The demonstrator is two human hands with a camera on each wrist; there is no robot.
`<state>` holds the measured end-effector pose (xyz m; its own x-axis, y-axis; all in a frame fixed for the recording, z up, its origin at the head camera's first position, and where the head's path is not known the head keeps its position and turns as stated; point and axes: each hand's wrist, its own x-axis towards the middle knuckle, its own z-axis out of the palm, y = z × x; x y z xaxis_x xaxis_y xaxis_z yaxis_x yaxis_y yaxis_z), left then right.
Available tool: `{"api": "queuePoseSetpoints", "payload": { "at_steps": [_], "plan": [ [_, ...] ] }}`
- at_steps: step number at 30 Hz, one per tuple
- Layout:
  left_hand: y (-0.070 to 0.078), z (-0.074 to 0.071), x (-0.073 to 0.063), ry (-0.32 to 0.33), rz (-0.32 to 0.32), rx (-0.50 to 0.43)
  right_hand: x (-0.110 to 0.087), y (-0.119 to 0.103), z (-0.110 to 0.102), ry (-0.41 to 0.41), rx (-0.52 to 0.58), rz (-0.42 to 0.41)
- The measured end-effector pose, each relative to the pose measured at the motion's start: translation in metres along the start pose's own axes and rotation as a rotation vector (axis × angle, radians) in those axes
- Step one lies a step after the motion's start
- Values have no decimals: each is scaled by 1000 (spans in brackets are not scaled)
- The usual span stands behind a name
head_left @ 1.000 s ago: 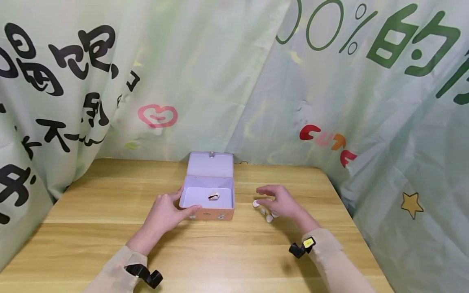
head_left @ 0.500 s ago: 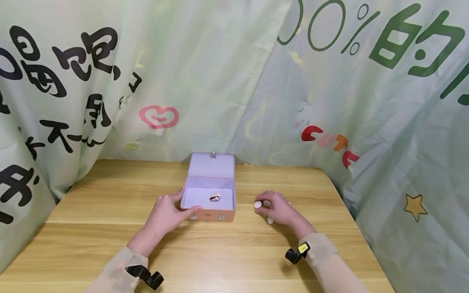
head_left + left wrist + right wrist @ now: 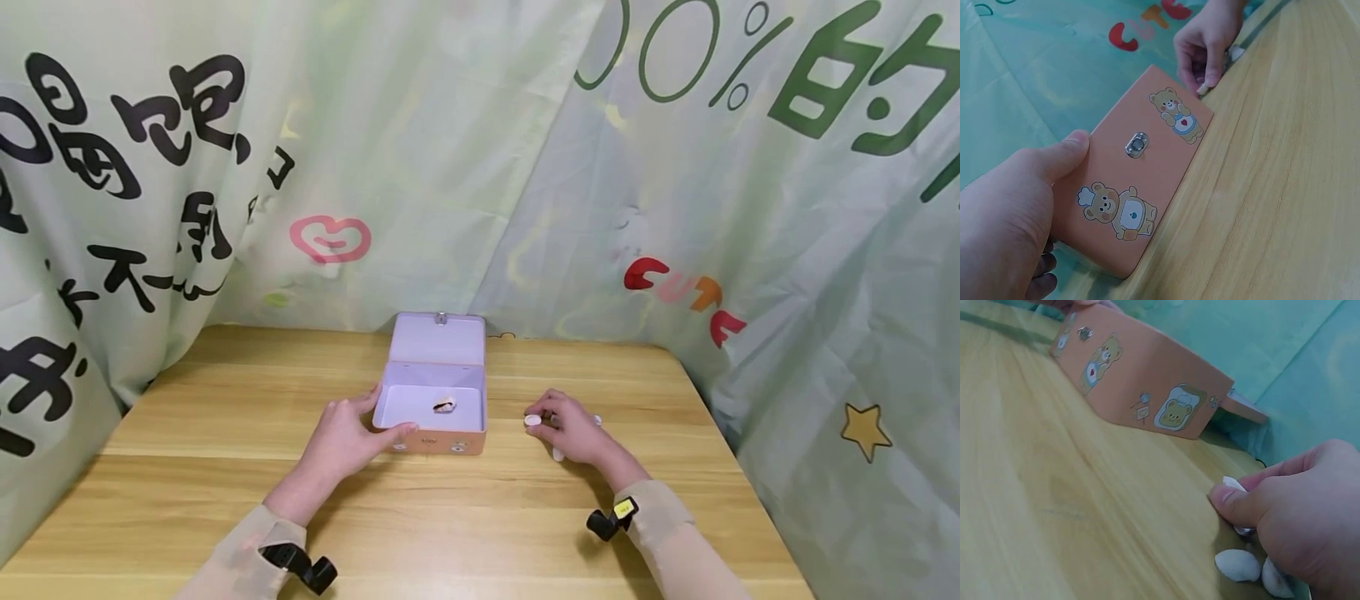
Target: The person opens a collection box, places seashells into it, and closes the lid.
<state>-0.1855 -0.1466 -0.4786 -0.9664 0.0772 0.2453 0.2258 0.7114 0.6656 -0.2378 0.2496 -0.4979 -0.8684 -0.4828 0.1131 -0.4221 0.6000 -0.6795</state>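
An orange tin box [image 3: 433, 442] with bear drawings and a lilac inside stands with its lid raised. Inside it lies a small brown-and-white shell [image 3: 444, 405]. My left hand [image 3: 341, 442] grips the box's left front corner, its thumb [image 3: 1072, 147] at the front wall's upper edge. To the right of the box, my right hand [image 3: 572, 429] pinches a white seashell [image 3: 1232, 483] between thumb and forefinger, low over the table. Beside and under that hand lie several more white shells [image 3: 1238, 565], partly hidden by it in the head view.
The wooden table [image 3: 450, 525] runs back to a pale green curtain [image 3: 420, 167] printed with letters and a heart. The raised lid [image 3: 437, 339] stands close to the curtain. Each wrist carries a small black camera [image 3: 300, 567].
My right hand has come down onto the shells and closed thumb and forefinger on a white one. My left hand keeps its grip on the box. The view has shifted slightly.
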Motion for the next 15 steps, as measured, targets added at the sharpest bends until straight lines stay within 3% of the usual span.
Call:
{"api": "queuePoseSetpoints", "payload": {
  "at_steps": [9, 15],
  "plan": [
    [2, 0, 1, -22, -31, -9, 2, -13, -10, -28, 155, 90],
    [2, -1, 1, -29, -29, 0, 5, -22, -17, -47, 90, 89]
  ]
}}
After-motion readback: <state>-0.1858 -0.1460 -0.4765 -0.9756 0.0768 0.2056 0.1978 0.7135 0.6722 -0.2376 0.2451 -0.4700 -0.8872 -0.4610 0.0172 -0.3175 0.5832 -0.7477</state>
